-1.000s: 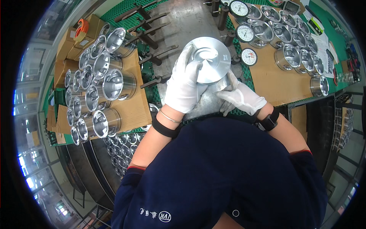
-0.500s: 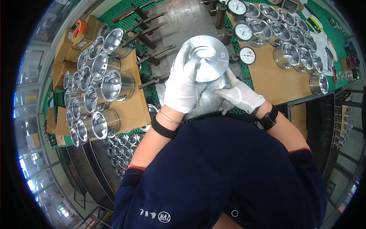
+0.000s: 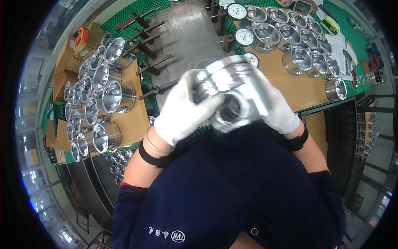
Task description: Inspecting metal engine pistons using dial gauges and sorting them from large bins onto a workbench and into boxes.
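Between my two gloved hands I hold a shiny metal piston (image 3: 229, 81), blurred by motion. Its ringed side faces up and the round pin hole shows toward my body. My left hand (image 3: 182, 110) is closed on the piston's left side, the thumb lying along it near the hole. On the other side my right hand (image 3: 280, 108) grips it, its fingers mostly hidden behind the metal. The piston is lifted over the near edge of the bench, close to my chest.
More pistons stand on cardboard at left (image 3: 112, 96) and right (image 3: 298, 60). Dark metal stands with arms (image 3: 145, 47) line the steel plate (image 3: 182, 33). Round dial gauges (image 3: 244, 37) are mounted by its right side. An orange tape dispenser (image 3: 81, 36) rests on boxes.
The piston has turned from its flat round top showing to its side and pin hole showing, and has come nearer my body. My hands have spread wider around it.
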Available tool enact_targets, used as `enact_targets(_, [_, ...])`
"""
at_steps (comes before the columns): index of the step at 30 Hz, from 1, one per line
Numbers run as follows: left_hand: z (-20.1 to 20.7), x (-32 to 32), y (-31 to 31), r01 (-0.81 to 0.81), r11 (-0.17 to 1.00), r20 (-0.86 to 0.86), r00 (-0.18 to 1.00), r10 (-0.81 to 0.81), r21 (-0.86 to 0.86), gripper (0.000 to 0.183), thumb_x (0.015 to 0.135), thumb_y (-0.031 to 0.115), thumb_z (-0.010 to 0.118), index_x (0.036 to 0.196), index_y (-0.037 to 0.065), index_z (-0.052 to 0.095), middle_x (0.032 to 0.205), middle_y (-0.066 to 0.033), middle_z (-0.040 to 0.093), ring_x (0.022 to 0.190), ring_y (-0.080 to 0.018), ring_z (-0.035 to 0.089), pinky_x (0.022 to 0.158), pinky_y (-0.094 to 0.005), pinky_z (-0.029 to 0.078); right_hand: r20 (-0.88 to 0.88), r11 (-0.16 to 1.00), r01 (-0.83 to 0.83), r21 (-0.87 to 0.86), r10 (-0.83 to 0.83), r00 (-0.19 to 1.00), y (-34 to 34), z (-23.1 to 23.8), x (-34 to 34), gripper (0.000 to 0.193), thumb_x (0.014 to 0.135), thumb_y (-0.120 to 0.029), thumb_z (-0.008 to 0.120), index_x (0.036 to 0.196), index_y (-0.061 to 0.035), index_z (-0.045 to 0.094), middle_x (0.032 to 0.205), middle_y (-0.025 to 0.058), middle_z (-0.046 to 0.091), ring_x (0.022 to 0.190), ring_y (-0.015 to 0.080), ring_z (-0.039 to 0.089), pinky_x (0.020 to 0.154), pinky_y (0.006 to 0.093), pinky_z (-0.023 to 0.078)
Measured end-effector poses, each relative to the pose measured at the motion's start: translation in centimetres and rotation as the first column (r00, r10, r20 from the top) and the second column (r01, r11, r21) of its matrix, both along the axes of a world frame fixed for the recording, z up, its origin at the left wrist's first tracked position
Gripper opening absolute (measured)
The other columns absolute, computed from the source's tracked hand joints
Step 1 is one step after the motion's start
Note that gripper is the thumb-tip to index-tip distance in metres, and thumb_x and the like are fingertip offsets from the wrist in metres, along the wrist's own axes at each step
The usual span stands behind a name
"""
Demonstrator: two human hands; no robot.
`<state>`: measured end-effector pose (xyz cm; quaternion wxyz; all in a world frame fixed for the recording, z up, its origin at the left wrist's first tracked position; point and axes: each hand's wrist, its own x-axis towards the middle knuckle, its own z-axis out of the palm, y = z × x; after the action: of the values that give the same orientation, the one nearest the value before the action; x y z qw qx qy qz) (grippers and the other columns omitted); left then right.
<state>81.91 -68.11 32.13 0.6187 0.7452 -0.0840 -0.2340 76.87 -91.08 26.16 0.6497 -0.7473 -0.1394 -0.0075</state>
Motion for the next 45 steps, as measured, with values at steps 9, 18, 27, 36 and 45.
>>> enact_targets(9, [-1.0, -0.6, 4.0, -0.165, 0.981, 0.632, 0.772, 0.064, 0.102, 0.058, 0.084, -0.004, 0.064, 0.137, -0.002, 0.041, 0.139, -0.0162, 0.051, 0.107, -0.0235, 0.064, 0.093, -0.0346, 0.053, -0.364, 0.749, 0.657, 0.089, -0.589, 0.721, -11.7, -2.7, -4.7, 0.037, 0.101, -0.026, 0.045, 0.1, 0.0036, 0.066, 0.084, 0.0103, 0.067, 0.071, 0.0174, 0.065, 0.057, 0.0308, 0.052])
enact_targets(18, [-7.5, -4.6, 25.8, -0.674, -0.041, 0.673, 0.739, -0.032, 0.738, 0.074, 0.085, 0.037, 0.071, 0.137, -0.006, 0.04, 0.126, -0.0266, 0.058, 0.107, -0.0405, 0.063, 0.09, -0.0443, 0.051, -0.715, 0.813, 0.565, -0.143, -0.479, 0.509, -16.0, -13.2, 4.2, 0.039, 0.098, -0.038, 0.047, 0.111, -0.003, 0.057, 0.085, 0.0126, 0.066, 0.055, 0.021, 0.062, 0.045, 0.0355, 0.054])
enact_targets(27, [-7.8, -4.2, 28.4, -0.413, -0.243, 0.418, 0.908, -0.033, 0.878, 0.06, 0.087, 0.048, 0.066, 0.125, 0.002, 0.056, 0.105, -0.0197, 0.068, 0.09, -0.038, 0.068, 0.078, -0.0461, 0.055, -0.731, 0.719, 0.683, -0.129, -0.534, 0.425, -15.3, -15.7, 8.6, 0.04, 0.099, -0.043, 0.046, 0.104, -0.0065, 0.061, 0.081, 0.0104, 0.066, 0.06, 0.023, 0.064, 0.054, 0.037, 0.055])
enact_targets(36, [-7.6, -2.7, 30.0, -0.282, -0.093, 0.295, 0.933, 0.206, 0.955, 0.056, 0.09, 0.055, 0.057, 0.118, 0.007, 0.063, 0.11, -0.0248, 0.067, 0.105, -0.0411, 0.063, 0.092, -0.0477, 0.049, -0.398, 0.673, 0.74, -0.001, -0.679, 0.617, -12.0, -11.5, 3.1, 0.055, 0.097, -0.031, 0.057, 0.14, -0.0024, 0.038, 0.096, 0.009, 0.059, 0.073, 0.0188, 0.061, 0.067, 0.0335, 0.057])
enact_targets(45, [0.3, -5.3, 18.3, -0.663, 0.746, -0.153, 0.745, 0.649, -0.063, 0.035, 0.097, 0.035, 0.059, 0.108, 0.002, 0.063, 0.088, -0.0048, 0.067, 0.065, -0.0088, 0.061, 0.055, -0.0219, 0.049, -0.323, 0.953, 0.27, 0.135, -0.216, 0.922, -1.6, 0.1, 2.5, 0.044, 0.096, -0.019, 0.059, 0.134, 0.0005, 0.05, 0.095, 0.0075, 0.063, 0.078, 0.0143, 0.064, 0.076, 0.0282, 0.054])
